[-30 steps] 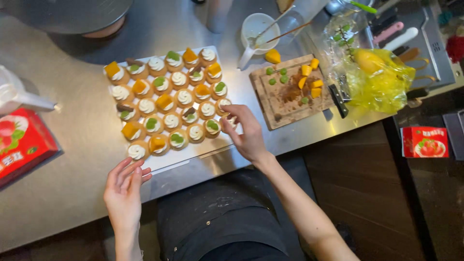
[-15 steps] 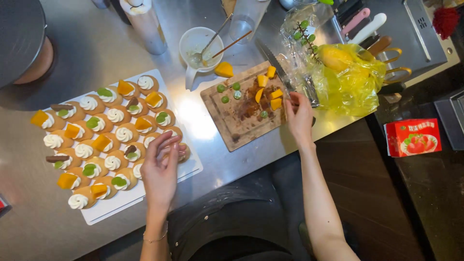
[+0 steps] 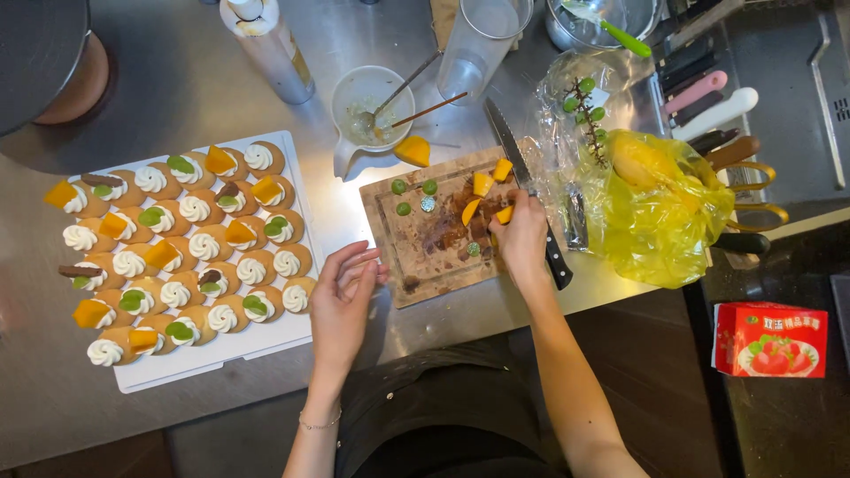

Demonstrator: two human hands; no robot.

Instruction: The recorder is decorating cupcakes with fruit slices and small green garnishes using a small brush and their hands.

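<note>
Head view: your right hand (image 3: 521, 237) pinches at mango pieces (image 3: 482, 184) on the wooden cutting board (image 3: 416, 257), beside the knife (image 3: 522, 181); your left hand (image 3: 341, 296) hovers released at the board's left edge. Left on the desk (image 3: 177, 80), the white tray (image 3: 212, 358) holds cream-topped pastries (image 3: 204, 246): most are garnished, several bare. What your right fingertips grasp is hidden.

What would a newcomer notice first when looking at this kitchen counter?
First, the white tray on the left, packed with rows of small pastries topped with cream swirls, orange fruit pieces and green slices. Next, the wooden cutting board in the middle, where the right hand reaches the orange fruit pieces beside a long knife, the left hand hovering open. A bright yellow plastic bag lies on the right.
</note>
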